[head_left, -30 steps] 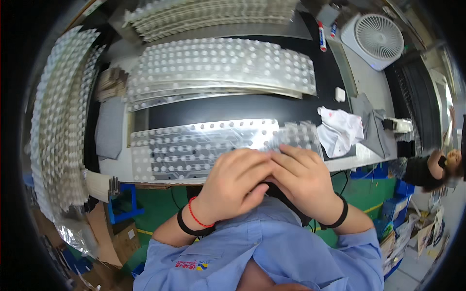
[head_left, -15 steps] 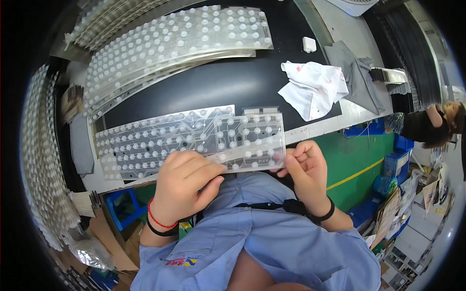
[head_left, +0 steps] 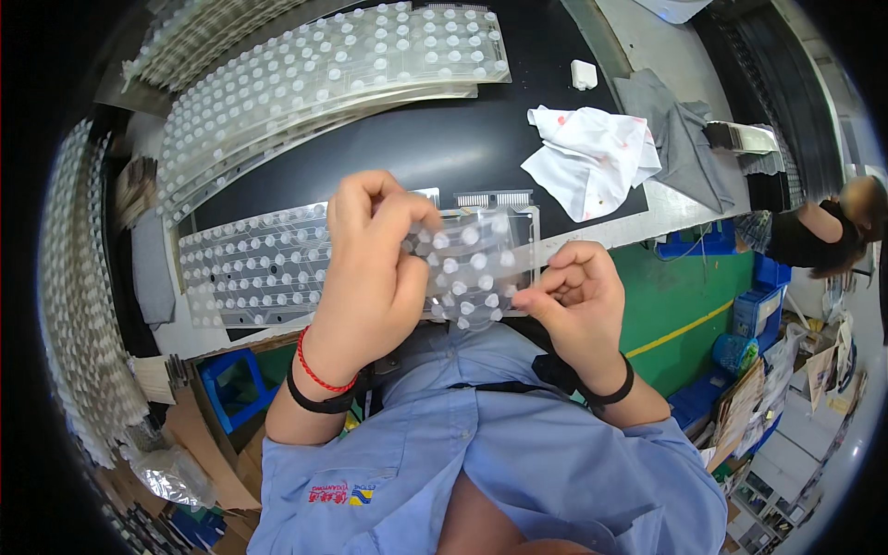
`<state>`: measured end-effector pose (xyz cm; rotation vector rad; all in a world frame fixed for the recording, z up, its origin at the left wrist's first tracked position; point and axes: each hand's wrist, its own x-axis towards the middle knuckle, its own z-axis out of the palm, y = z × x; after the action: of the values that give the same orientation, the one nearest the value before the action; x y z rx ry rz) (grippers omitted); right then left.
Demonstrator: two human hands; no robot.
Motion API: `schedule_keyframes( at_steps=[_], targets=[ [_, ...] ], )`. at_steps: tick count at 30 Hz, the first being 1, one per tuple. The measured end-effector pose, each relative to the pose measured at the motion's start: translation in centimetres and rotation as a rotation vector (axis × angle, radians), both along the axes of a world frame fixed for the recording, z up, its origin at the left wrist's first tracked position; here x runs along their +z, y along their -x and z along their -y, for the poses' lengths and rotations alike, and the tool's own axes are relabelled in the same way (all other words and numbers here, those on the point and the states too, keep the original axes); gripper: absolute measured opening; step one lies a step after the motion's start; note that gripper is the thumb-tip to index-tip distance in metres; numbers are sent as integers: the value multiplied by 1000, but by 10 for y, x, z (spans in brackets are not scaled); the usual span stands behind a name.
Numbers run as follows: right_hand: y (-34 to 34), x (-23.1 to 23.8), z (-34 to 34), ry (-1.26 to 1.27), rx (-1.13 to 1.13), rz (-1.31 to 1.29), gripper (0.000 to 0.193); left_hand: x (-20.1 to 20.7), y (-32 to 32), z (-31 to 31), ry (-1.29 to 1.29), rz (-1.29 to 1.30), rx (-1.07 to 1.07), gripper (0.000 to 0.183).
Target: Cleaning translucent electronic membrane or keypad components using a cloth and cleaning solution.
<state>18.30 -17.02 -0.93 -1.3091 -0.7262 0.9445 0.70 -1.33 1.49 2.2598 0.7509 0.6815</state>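
A clear keyboard membrane [head_left: 254,264] with rows of white domes lies along the near edge of the black work surface. Its right-hand part has a bent film layer [head_left: 472,268] that bulges up toward me. My left hand [head_left: 375,250] is over the middle of the membrane, fingers curled and closed at the film; its fingertips are partly hidden. At the right edge, my right hand [head_left: 578,296] pinches the membrane near its lower corner between thumb and finger. A striped connector tail [head_left: 495,199] sticks out at the membrane's far edge.
A stack of similar membranes [head_left: 324,74] fills the far left; more stacks [head_left: 83,305] stand at the left rim. A white cloth [head_left: 592,162], a grey cloth [head_left: 675,139] and a small white case [head_left: 584,75] lie to the right. Another person [head_left: 823,227] is at far right.
My left hand has risen and moved away from me, from the near edge to the middle of the membrane. The right-hand film, flat before, is now bent up. My right hand has shifted slightly away.
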Motion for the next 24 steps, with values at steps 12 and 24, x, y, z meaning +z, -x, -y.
schedule_keyframes(
  at_steps=[12,24],
  targets=[
    [-157,65,-115,55,127,1305,33,-12,12,-3,120,208,-4,19],
    [-165,70,-145,202,343,1320,30,-13,20,-6,191,231,-75,18]
  ],
)
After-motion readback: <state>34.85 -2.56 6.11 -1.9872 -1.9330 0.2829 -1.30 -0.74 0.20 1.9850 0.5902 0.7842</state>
